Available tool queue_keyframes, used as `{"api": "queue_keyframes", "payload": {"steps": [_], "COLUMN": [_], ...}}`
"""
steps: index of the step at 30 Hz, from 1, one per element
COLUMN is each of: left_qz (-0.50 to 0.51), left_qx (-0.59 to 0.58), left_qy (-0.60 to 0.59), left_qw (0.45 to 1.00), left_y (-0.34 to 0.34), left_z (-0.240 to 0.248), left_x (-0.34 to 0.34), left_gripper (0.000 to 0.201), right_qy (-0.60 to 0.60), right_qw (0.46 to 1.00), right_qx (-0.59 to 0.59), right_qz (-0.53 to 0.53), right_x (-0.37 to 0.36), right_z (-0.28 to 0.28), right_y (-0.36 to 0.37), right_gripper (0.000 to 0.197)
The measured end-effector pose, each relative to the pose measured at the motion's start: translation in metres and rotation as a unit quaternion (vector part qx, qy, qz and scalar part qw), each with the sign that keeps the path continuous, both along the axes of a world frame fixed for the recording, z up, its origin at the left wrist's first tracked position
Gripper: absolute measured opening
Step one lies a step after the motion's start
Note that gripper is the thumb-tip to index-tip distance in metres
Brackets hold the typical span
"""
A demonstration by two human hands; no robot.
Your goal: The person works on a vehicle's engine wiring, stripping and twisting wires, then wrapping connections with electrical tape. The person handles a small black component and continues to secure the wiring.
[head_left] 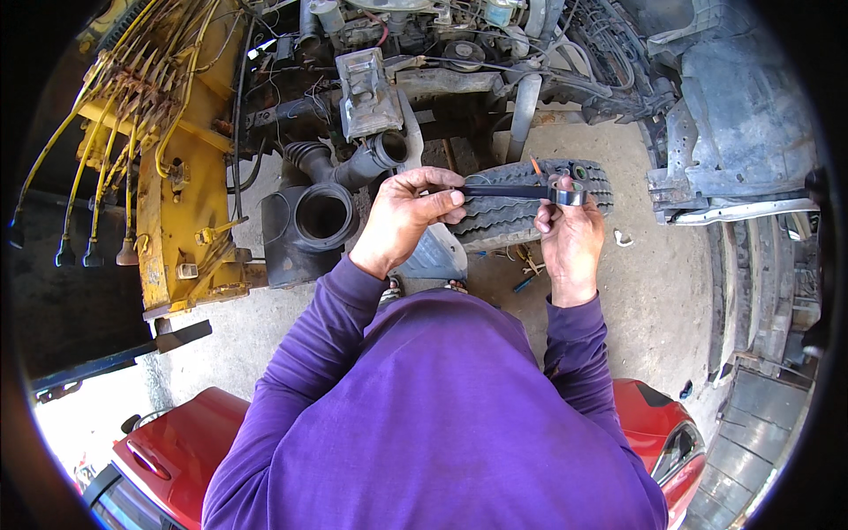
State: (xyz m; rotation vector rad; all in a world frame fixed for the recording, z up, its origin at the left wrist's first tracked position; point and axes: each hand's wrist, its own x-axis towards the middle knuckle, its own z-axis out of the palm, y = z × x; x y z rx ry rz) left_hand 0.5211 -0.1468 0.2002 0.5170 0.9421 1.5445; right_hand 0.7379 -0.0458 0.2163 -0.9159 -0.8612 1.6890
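A roll of shiny black tape (568, 196) sits in my right hand (572, 243), whose fingers and thumb close around it. From the roll a black strip (503, 190) stretches straight across to my left hand (411, 212). Thumb and forefinger of the left hand pinch its end. Both hands are raised in front of my chest, above a worn tyre (495, 218). A thin orange piece (536, 165) shows just beyond the roll; whether it touches the hand I cannot tell.
Beyond the hands lies an exposed vehicle engine bay (459, 57). A black air duct (325, 216) stands at left, beside a rusty yellow frame (163, 225) with yellow hoses. Tools (527, 269) lie on the concrete floor. A worn body panel (742, 124) is at right; red bodywork (190, 450) is behind me.
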Motion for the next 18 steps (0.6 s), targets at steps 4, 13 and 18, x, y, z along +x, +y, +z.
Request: {"api": "queue_keyframes", "payload": {"steps": [4,13,18], "left_qz": [0.002,0.005,0.002], "left_qx": [-0.020,-0.019,-0.021], "left_qy": [-0.009,-0.011,-0.001], "left_qw": [1.000,1.000,1.000], "left_y": [-0.002,0.001,-0.002], "left_z": [0.011,0.012,0.009], "left_x": [0.002,0.010,0.009], "left_gripper": [0.014,0.016,0.015], "right_qy": [-0.006,0.010,-0.002], "right_qw": [1.000,1.000,1.000], "right_qx": [-0.005,0.007,0.011], "right_qz": [-0.013,0.028,0.028], "right_x": [-0.001,-0.010,-0.012], "right_z": [0.004,-0.002,0.002], "right_y": [-0.001,-0.003,-0.003], "right_gripper": [0.029,0.026,0.027]}}
